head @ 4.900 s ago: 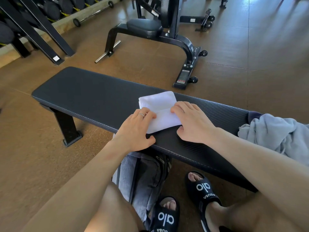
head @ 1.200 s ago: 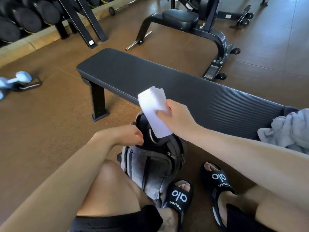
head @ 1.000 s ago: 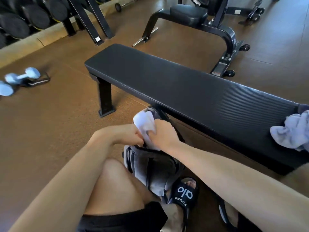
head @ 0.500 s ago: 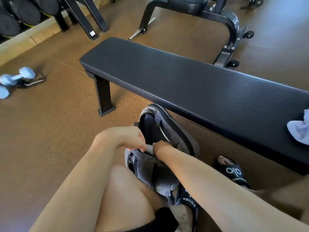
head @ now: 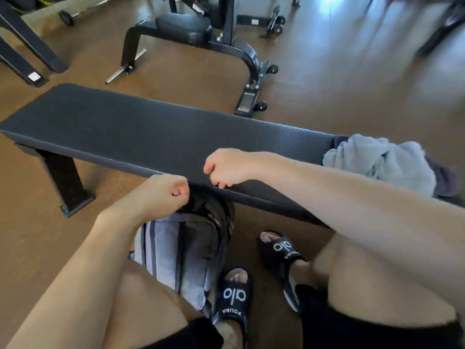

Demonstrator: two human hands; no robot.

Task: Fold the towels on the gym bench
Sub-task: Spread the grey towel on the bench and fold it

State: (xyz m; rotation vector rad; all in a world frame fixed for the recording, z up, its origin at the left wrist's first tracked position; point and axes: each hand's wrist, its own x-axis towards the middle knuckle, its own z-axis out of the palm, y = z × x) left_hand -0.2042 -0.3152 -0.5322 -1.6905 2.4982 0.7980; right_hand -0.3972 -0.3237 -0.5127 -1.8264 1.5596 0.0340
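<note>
The black padded gym bench (head: 151,127) runs across the view with its top bare at the left and middle. A crumpled pile of light grey-blue towels (head: 377,162) lies on its right end, with a darker cloth (head: 446,178) under it. My left hand (head: 161,195) is curled into a fist just above the grey backpack (head: 186,245) and holds nothing that I can see. My right hand (head: 230,168) hovers at the bench's front edge, left of the pile, fingers curled and empty. The folded white towel is out of sight.
The backpack stands on the brown floor between my knees and the bench. My feet in black slides (head: 234,295) are beside it. A black exercise machine (head: 191,34) stands behind the bench, and a rack's legs (head: 27,51) are at the far left.
The folded white towel went from the bench into the backpack. My right hand has come out of the bag empty and risen to the bench edge. My left hand has lifted off the bag's opening.
</note>
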